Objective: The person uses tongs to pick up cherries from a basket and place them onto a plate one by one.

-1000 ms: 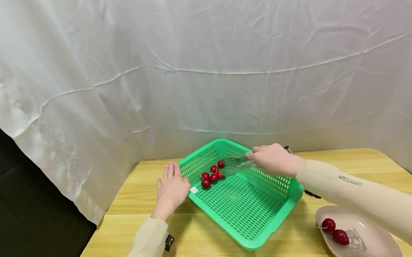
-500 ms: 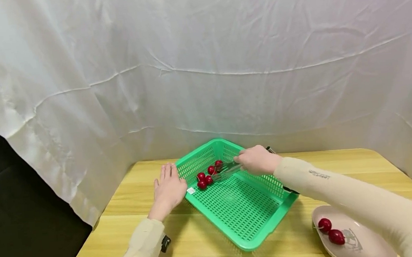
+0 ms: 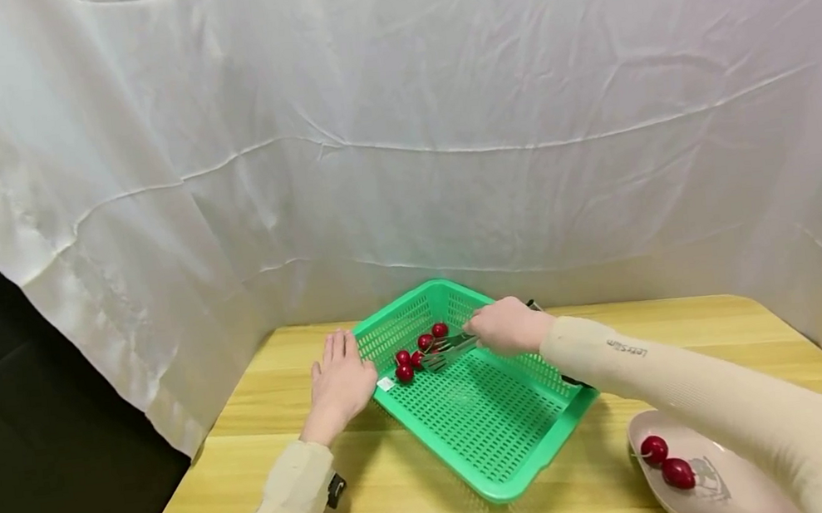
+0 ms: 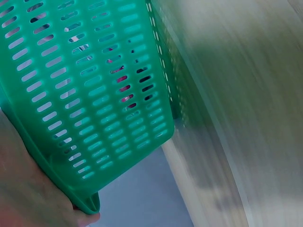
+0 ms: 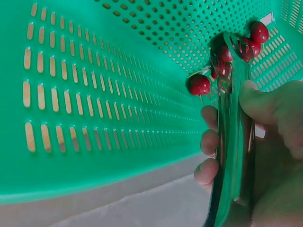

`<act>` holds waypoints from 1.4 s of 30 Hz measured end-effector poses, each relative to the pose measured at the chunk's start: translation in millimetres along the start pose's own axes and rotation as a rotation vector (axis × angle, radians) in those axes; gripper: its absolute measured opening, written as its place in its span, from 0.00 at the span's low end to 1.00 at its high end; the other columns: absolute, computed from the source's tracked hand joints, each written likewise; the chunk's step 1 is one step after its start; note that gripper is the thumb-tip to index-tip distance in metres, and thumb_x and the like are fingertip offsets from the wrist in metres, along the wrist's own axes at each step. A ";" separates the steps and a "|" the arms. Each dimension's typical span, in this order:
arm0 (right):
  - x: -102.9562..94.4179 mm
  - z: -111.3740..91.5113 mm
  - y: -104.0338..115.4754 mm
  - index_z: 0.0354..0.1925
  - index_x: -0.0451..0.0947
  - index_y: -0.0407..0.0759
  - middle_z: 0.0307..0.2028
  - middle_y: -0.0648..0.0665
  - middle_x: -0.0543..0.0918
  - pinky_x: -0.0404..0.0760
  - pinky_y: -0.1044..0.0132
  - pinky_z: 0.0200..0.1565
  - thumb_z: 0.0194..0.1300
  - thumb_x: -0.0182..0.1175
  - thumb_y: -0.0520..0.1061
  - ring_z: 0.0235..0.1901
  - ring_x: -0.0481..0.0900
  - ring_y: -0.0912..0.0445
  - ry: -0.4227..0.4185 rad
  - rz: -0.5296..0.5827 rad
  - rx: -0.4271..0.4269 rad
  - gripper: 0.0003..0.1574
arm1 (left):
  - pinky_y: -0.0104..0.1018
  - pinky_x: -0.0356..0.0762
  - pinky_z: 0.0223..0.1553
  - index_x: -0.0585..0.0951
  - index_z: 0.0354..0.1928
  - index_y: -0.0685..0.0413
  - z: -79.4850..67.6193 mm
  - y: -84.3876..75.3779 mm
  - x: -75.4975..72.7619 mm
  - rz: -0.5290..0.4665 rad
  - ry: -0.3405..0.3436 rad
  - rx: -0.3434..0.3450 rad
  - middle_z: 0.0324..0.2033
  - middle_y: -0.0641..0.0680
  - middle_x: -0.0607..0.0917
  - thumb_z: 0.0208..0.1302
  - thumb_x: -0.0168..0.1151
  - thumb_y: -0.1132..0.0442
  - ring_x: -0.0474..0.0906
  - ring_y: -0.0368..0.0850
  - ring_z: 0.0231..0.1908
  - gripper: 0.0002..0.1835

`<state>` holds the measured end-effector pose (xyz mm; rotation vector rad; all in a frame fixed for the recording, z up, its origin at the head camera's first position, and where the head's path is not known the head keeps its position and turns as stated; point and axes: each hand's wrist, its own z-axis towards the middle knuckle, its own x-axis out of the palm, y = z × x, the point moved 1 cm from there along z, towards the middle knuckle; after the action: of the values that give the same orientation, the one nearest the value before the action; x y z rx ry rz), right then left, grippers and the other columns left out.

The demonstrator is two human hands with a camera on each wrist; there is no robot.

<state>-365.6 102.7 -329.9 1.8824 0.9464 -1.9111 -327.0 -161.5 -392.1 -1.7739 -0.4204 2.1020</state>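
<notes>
Right hand (image 3: 508,326): gripped tongs (image 5: 244,142); tips partly obscured cherries (image 5: 259,32).
Left hand (image 3: 340,385): straight-fingered, touched left side of basket (image 3: 551,445).
Dish (image 3: 745,497): sleeve (image 3: 656,373) hid part.

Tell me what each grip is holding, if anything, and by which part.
The right grip holds the tongs by the middle of their arms. The left grip only rests on the rim of the green basket.

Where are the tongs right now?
In the head view's middle, the tongs are in the right hand, tips inside the green basket by the cherries.
</notes>
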 end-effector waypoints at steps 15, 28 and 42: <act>1.3 -23.7 -7.3 0.62 0.78 0.43 0.53 0.43 0.84 0.78 0.62 0.23 0.67 0.63 0.47 0.55 0.79 0.49 -0.099 -0.049 -0.042 0.26 | 0.65 0.36 0.69 0.47 0.77 0.63 3.3 -3.1 2.6 0.000 -0.006 -0.002 0.76 0.63 0.45 0.72 0.40 0.55 0.37 0.59 0.75 0.36; -5.0 -57.2 -11.6 0.58 0.80 0.42 0.43 0.43 0.83 0.73 0.66 0.17 0.66 0.63 0.47 0.42 0.83 0.51 -0.312 -0.079 -0.084 0.23 | 0.65 0.35 0.69 0.47 0.76 0.64 4.6 -1.8 0.6 -0.001 -0.004 0.004 0.76 0.63 0.44 0.72 0.40 0.54 0.37 0.60 0.75 0.37; -10.0 -93.2 -5.0 0.59 0.78 0.42 0.31 0.50 0.76 0.61 0.71 0.14 0.65 0.66 0.44 0.28 0.76 0.56 -0.503 -0.084 -0.112 0.24 | 0.65 0.35 0.69 0.45 0.77 0.64 2.8 1.4 -0.8 -0.007 0.010 0.014 0.76 0.64 0.43 0.72 0.39 0.55 0.35 0.60 0.75 0.37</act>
<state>-295.7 162.8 -312.1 1.2223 0.9475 -2.1773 -329.7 -163.1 -391.6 -1.7717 -0.4082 2.0850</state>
